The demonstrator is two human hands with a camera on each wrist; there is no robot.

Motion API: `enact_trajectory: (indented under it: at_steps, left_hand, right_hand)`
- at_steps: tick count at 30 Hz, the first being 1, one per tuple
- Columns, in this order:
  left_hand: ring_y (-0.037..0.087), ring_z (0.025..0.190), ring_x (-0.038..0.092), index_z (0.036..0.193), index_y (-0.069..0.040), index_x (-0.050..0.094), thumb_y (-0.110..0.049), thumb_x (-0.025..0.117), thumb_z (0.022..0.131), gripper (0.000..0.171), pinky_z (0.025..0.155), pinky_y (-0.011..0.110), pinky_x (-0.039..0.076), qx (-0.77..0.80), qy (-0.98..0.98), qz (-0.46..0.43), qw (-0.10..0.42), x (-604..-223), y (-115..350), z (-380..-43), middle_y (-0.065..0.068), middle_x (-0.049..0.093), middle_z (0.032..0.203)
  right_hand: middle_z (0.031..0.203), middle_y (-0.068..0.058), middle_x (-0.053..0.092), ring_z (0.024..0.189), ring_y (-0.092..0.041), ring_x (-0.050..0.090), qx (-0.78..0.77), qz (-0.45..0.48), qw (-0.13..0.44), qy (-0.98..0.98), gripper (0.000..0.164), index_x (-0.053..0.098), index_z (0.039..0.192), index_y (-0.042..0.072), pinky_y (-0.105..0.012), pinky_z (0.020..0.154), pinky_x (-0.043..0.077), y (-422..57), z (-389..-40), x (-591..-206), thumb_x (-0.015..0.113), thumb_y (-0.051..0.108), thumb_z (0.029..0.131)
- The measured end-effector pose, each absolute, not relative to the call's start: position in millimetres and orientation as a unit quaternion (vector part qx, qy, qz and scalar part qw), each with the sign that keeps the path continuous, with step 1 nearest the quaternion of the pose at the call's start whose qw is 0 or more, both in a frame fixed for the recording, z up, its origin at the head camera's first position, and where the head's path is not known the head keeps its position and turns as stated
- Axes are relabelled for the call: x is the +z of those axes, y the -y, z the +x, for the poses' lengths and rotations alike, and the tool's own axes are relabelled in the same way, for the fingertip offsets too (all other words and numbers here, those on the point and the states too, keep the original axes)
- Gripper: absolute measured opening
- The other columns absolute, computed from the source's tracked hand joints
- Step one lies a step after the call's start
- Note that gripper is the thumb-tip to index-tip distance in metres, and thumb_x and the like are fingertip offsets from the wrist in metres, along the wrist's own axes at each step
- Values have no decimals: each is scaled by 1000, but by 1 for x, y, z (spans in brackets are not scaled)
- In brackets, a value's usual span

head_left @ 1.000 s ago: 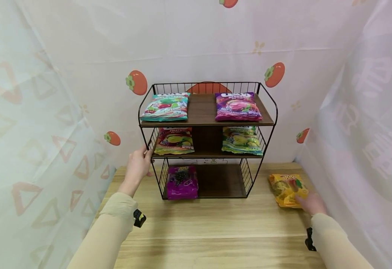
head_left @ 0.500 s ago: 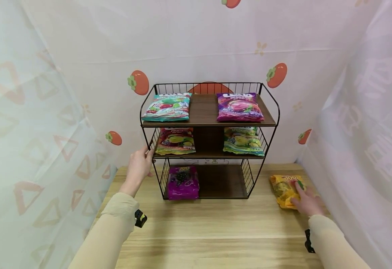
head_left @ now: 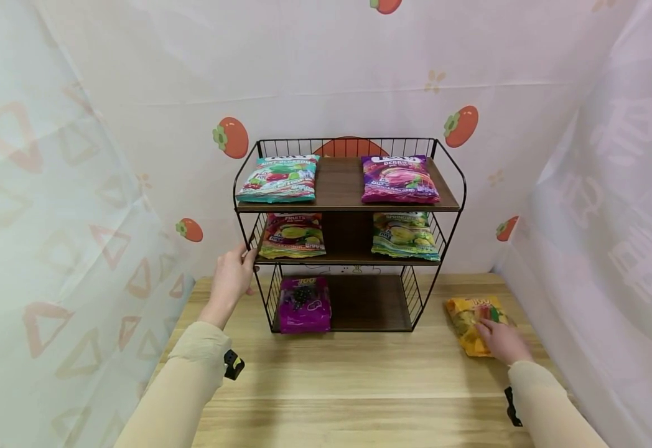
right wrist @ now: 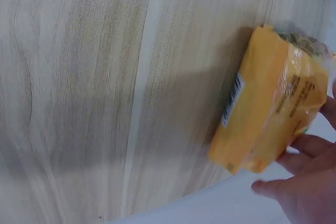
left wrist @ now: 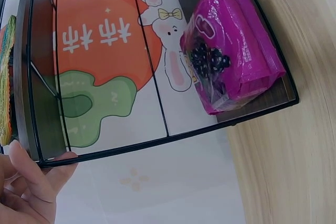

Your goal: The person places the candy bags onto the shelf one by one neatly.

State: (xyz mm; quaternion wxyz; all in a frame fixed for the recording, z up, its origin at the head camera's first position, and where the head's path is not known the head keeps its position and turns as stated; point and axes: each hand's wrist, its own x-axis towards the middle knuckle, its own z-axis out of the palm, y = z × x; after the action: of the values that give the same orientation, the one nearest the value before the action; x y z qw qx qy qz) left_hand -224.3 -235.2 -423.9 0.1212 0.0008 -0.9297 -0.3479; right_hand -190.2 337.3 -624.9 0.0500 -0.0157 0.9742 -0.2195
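Observation:
In the head view my left hand (head_left: 233,274) grips the left side of a black wire rack (head_left: 348,261) at its middle shelf. The left wrist view shows that hand's thumb and fingers about the shelf's corner. At the right my right hand (head_left: 505,339) holds a yellow bag of gummy candy (head_left: 467,356), fingers on its upper face. In the right wrist view the bag's underside with a barcode faces the camera, and some fingers are hidden behind it. A purple candy bag (head_left: 305,311) lies on the rack's bottom shelf, at its left.
On the top shelf lie a teal candy bag (head_left: 278,180) and a violet one (head_left: 400,180). The middle shelf holds a red bag (head_left: 292,236) and a green bag (head_left: 404,236). A wooden table (head_left: 359,386) bears the rack; printed cloth (head_left: 611,205) walls surround it.
My right hand has reached over the yellow candy bag and its fingers have closed in on it. The bag has turned and shifted slightly toward me. My left hand stays on the rack.

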Motion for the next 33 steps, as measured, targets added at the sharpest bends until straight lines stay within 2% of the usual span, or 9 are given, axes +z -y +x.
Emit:
enact_trajectory:
  at_steps: [3,6,8,11,13,16,18,21,33]
  left_hand:
    - [35,51,69,129,-1,60,-26,46,111,35,51,33,55,-347,930,-1,121,-424,236,-224,26,73,96]
    - [34,51,69,131,-2,60,-26,45,111,35,51,33,55,-347,930,-3,121,-424,236,-224,26,73,97]
    - [33,50,68,132,-2,60,-26,45,111,35,50,33,55,-347,930,-5,122,-424,236,-224,26,73,97]
    - [31,48,68,131,-3,60,-26,45,111,34,50,32,55,-348,929,-6,123,-425,237,-224,26,73,98]
    - [29,46,67,132,-3,60,-26,45,111,34,49,33,55,-347,929,-8,126,-426,237,-225,26,74,97]
    - [23,42,64,133,-4,60,-25,46,111,34,49,33,55,-344,930,-8,128,-426,237,-225,25,74,96]
    - [18,39,62,130,-3,61,-26,46,111,33,49,32,55,-343,930,-6,129,-426,237,-225,25,74,95]
    - [15,37,60,131,-2,61,-25,46,111,34,47,32,54,-346,929,-10,132,-425,236,-225,27,73,98]
    - [15,37,60,127,1,62,-23,46,111,33,42,34,53,-360,923,-13,135,-424,235,-223,31,71,105]
  right_hand:
    - [112,-35,67,94,-50,66,-224,-9,40,-974,48,63,126,-14,-61,83,53,-337,-190,-622,41,26,111]
    - [87,-22,69,70,-32,60,-232,-5,35,-972,33,70,108,-10,-46,65,50,-338,-188,-619,50,15,106]
    - [85,-21,69,68,-29,59,-237,-1,34,-971,29,69,108,-12,-43,61,48,-339,-186,-619,58,15,103]
    - [99,-32,68,79,-40,67,-239,6,30,-971,38,62,117,-16,-50,67,55,-342,-182,-621,63,18,100]
    - [115,-42,61,94,-52,65,-240,14,30,-970,54,52,130,-20,-59,77,56,-344,-180,-624,64,23,100]
    - [135,-48,45,114,-63,53,-263,37,51,-963,78,34,143,-22,-68,91,49,-347,-177,-629,64,36,100]
    - [145,-51,27,128,-68,36,-283,54,79,-954,97,18,148,-24,-74,102,38,-349,-173,-632,63,47,99]
    - [147,-54,11,133,-70,23,-307,77,119,-941,115,4,147,-28,-75,108,30,-350,-167,-634,62,58,96]
    - [138,-57,27,126,-70,37,-302,68,184,-933,121,19,140,-33,-68,101,45,-344,-167,-639,68,65,88]
